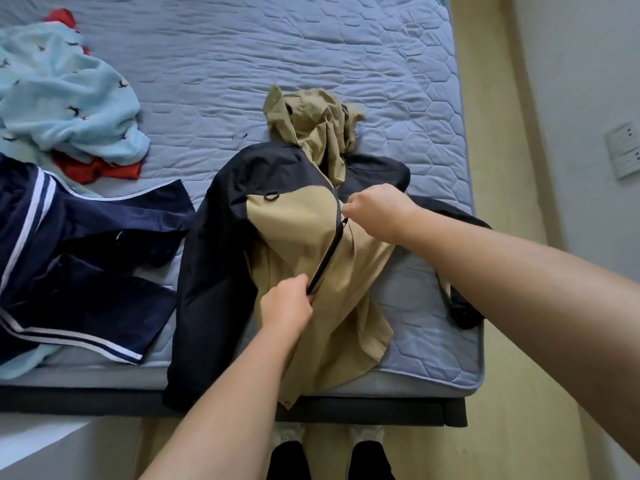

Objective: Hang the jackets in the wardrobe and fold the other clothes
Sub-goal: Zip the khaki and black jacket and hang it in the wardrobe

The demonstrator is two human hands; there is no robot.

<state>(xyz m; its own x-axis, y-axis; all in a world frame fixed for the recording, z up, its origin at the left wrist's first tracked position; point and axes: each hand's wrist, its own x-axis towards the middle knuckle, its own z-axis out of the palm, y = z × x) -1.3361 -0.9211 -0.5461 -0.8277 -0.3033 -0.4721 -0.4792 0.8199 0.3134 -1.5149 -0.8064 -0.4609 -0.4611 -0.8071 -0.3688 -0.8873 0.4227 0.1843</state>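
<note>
Left hand (285, 304) and right hand (375, 211) pinch the zipper (329, 258) of the jacket (287, 230) on the quilted mattress (242, 64) (yellow floor (502, 237) beside)

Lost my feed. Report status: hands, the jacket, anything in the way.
Left hand grips low on the zipper, right hand pinches by its slider. The tan-and-navy jacket lies on the bed, hem overhanging. Navy striped garment beside it, left.

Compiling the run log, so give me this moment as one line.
left hand: pinches zipper at lower end | right hand: pinches jacket near slider | jacket: lying on bed | hanging: not yet done
</note>
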